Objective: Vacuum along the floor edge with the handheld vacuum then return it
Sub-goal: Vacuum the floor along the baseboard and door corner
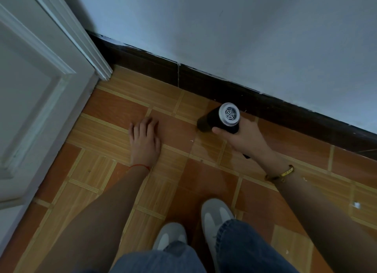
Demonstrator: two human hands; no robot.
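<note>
A black handheld vacuum point(221, 117) with a silver grilled rear end points down and left, its dark nozzle at the orange tiled floor point(114, 109) a short way from the dark baseboard point(204, 76). My right hand point(242, 136) grips its handle from below. My left hand point(145, 139) rests palm down on the tiles to the left of the nozzle, fingers loosely spread.
A white panelled door point(36, 93) and its frame point(89, 48) stand at the left, meeting the baseboard in the corner. A grey-blue wall point(244, 37) rises behind. My two grey shoes point(216, 219) and jeans are at the bottom. Small white specks lie on the tiles.
</note>
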